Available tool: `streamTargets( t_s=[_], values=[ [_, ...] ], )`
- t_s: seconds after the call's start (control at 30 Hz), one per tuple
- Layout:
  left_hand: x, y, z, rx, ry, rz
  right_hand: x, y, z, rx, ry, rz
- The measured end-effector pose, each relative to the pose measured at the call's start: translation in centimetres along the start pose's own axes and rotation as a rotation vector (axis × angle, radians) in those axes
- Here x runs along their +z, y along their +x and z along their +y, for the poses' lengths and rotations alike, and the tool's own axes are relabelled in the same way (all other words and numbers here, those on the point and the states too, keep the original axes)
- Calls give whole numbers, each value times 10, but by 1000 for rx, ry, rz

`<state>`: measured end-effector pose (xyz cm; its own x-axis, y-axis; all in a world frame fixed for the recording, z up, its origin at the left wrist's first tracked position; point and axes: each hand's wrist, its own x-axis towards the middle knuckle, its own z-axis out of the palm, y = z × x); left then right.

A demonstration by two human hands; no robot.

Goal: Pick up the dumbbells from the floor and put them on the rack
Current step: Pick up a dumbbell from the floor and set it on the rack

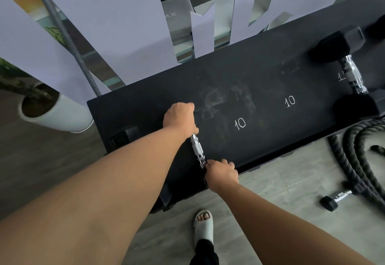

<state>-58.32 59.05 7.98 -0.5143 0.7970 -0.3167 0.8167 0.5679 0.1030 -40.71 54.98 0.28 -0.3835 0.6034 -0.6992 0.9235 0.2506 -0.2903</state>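
Note:
A dumbbell with a chrome handle (pixel 198 150) lies on the left part of the black rack shelf (pixel 270 135), next to a chalked "10". My left hand (pixel 180 119) covers its far head and my right hand (pixel 221 174) covers its near head at the shelf's front edge; both black heads are mostly hidden. A bigger black hex dumbbell (pixel 352 73) rests on the shelf at the far right. A small dumbbell (pixel 335 199) lies on the floor at the lower right, partly under a rope.
A thick black battle rope (pixel 354 160) is coiled on the floor right of the rack. A white plant pot (pixel 60 114) stands at the rack's left end. My foot in a white slide (pixel 204 227) is just in front of the rack.

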Motion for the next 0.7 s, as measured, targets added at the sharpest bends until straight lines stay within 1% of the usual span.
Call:
streamTargets(
  t_s=[0.13,0.37,0.53,0.7],
  values=[
    [2,-1,-7,-37,15,6,4,-2,4,-48,-52,58],
    [6,-3,-13,10,43,31,-2,0,6,-56,-65,24],
    [9,-2,-16,9,25,46,3,-2,4,-42,-77,48],
    [14,-5,-21,51,78,53,4,-4,7,-25,-36,65]
  ],
)
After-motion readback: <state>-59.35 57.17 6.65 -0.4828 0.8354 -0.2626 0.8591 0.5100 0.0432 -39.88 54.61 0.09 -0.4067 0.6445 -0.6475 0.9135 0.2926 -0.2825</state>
